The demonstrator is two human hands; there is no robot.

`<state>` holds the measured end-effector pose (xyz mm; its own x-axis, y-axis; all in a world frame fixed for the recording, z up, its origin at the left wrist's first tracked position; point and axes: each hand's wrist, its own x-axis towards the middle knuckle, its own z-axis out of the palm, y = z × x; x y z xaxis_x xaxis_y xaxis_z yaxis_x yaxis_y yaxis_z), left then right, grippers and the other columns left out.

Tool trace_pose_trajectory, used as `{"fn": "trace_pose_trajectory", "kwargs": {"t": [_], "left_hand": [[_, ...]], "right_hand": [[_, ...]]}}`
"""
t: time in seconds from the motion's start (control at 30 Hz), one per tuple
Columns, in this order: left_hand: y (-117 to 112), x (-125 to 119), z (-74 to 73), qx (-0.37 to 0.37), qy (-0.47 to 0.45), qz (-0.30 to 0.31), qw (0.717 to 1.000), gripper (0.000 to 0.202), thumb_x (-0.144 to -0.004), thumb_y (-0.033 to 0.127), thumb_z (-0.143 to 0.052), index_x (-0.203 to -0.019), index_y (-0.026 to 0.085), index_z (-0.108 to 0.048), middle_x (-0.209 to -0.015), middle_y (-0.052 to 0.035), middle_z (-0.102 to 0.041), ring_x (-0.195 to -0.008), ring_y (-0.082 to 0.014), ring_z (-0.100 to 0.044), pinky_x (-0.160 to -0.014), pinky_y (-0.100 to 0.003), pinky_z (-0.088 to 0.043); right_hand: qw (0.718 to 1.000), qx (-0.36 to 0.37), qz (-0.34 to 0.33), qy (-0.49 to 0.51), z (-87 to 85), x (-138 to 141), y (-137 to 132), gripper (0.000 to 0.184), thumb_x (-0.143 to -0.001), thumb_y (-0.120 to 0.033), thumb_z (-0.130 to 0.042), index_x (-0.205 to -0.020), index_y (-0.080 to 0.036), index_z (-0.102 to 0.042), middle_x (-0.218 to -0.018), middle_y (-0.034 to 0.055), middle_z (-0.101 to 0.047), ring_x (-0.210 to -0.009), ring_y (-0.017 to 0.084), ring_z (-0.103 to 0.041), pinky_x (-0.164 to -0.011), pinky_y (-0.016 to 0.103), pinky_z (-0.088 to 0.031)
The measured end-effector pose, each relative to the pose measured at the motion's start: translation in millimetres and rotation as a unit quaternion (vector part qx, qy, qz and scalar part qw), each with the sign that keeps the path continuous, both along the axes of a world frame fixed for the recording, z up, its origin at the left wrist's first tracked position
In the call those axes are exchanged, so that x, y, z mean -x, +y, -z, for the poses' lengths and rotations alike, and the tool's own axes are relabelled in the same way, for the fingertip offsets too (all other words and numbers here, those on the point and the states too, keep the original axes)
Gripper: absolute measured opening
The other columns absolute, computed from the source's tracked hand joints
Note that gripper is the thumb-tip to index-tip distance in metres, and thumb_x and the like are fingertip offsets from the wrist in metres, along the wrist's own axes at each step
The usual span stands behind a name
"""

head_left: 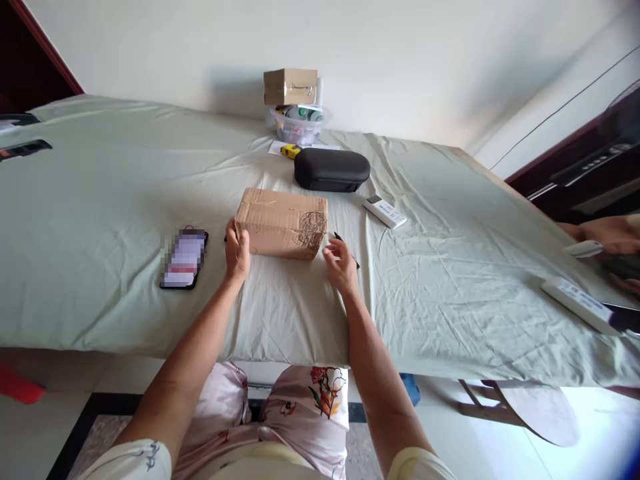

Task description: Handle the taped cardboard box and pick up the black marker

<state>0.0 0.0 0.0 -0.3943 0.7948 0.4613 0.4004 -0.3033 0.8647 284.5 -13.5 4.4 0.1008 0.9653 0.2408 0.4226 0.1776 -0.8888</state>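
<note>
A brown cardboard box [283,223] lies on the cloth-covered table in front of me, with a dark scribble [313,228] at the right end of its front face. My left hand [237,253] grips the box's left end, thumb on the front face. Just off the right end, my right hand [340,261] has loosely curled fingers, slightly apart, near the corner. A thin black pen [356,263] shows partly behind that hand; whether the fingers touch it is unclear.
Left of the box lies a phone [184,260]. Beyond it are a black case [333,170], a yellow tape measure [291,151] and a plastic tub [300,128] topped by a smaller carton [291,87]. A white box [385,211] lies right; another person's hands [613,243] are at far right.
</note>
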Motion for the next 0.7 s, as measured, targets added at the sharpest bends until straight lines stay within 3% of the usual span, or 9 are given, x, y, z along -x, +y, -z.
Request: {"fn": "trace_pose_trajectory", "kwargs": {"t": [0.1, 0.23, 0.4, 0.57, 0.7], "left_hand": [[-3, -4, 14.3, 0.034, 0.002, 0.053, 0.998, 0.089, -0.094, 0.080, -0.053, -0.157, 0.019, -0.039, -0.157, -0.0229, -0.057, -0.148, -0.0308, -0.057, -0.125, -0.046, -0.044], [-4, -7, 19.3, 0.050, 0.027, 0.021, 0.998, 0.109, -0.084, 0.064, -0.080, -0.164, 0.018, -0.024, -0.167, -0.0256, -0.044, -0.157, -0.0347, -0.047, -0.129, -0.049, -0.041], [-17, -24, 10.4, 0.002, 0.067, -0.014, 0.998, 0.120, -0.082, 0.060, -0.085, -0.170, 0.021, -0.013, -0.173, -0.0255, -0.036, -0.159, -0.0385, -0.044, -0.129, -0.051, -0.041], [-32, -43, 2.1, 0.017, 0.128, -0.046, 0.991, 0.130, -0.072, 0.073, -0.087, -0.169, 0.017, -0.020, -0.160, -0.0279, -0.049, -0.146, -0.0456, -0.055, -0.118, -0.056, -0.050], [-36, -49, 0.1, 0.052, 0.136, -0.056, 0.988, 0.141, -0.065, 0.075, -0.091, -0.169, 0.012, -0.019, -0.152, -0.0298, -0.054, -0.139, -0.0480, -0.058, -0.111, -0.057, -0.054]], "right_hand": [[0.991, 0.009, -0.027, -0.130, 8.9, 9, 2, 0.040, -0.090, -0.052, -0.069, -0.115, -0.022, -0.065, -0.112, 0.0129, -0.071, -0.105, 0.029, -0.066, -0.096, 0.046, -0.055], [0.987, -0.009, -0.021, -0.156, 11.9, 14, 2, 0.039, -0.090, -0.050, -0.070, -0.117, -0.022, -0.065, -0.103, 0.0107, -0.070, -0.100, 0.029, -0.064, -0.098, 0.047, -0.055], [0.990, -0.069, 0.049, -0.116, 5.1, 20, -9, 0.061, -0.089, -0.065, -0.071, -0.132, -0.023, -0.059, -0.109, 0.0103, -0.065, -0.103, 0.028, -0.062, -0.099, 0.050, -0.055], [0.980, -0.059, 0.121, -0.143, 2.2, 42, -19, 0.091, -0.078, -0.075, -0.078, -0.142, -0.018, -0.048, -0.120, 0.0165, -0.056, -0.118, 0.035, -0.055, -0.104, 0.055, -0.052], [0.976, -0.057, 0.137, -0.157, 5.4, 53, -19, 0.096, -0.076, -0.078, -0.079, -0.143, -0.019, -0.045, -0.117, 0.0149, -0.054, -0.118, 0.036, -0.054, -0.106, 0.059, -0.051]]}}
